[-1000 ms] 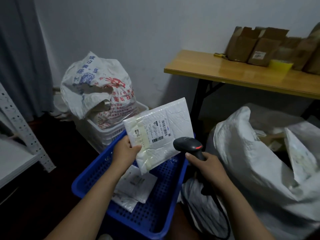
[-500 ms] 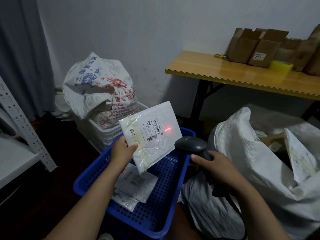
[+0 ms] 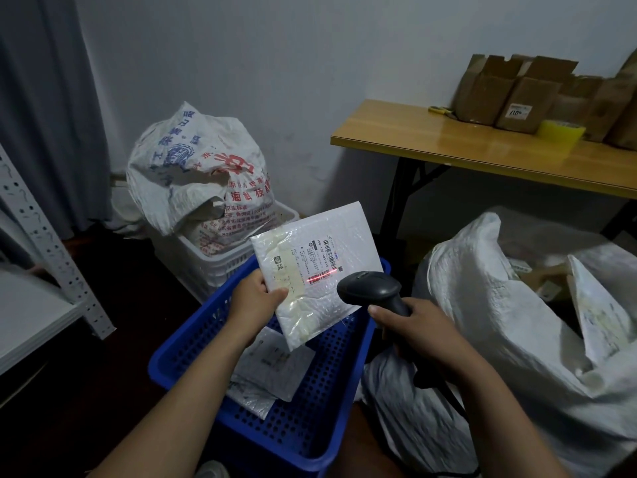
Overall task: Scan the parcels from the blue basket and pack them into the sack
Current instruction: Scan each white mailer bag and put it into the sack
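Note:
My left hand (image 3: pixel 255 300) grips the lower left edge of a white bubble-mailer parcel (image 3: pixel 331 243), held tilted above the blue basket (image 3: pixel 193 343). A printed label faces me, and a red scan line lies across its barcode. My right hand (image 3: pixel 418 331) holds a black barcode scanner (image 3: pixel 370 288) by its handle, its head aimed at the label from just to the right. Two more white parcels (image 3: pixel 275 367) lie in the basket's bottom. The open white sack (image 3: pixel 489 305) stands to the right, with parcels showing inside.
Behind the basket a white crate (image 3: pixel 220 267) holds a full printed sack (image 3: pixel 196 163). A wooden table (image 3: pixel 482 153) at the back right carries cardboard boxes (image 3: pixel 517 91) and a yellow tape roll (image 3: pixel 560 132). A grey metal shelf (image 3: pixel 38 305) stands at the left.
The red scan light moved from the bare mailer beside the label down onto the barcode. The scanner shifted slightly closer under the parcel, which I still hold.

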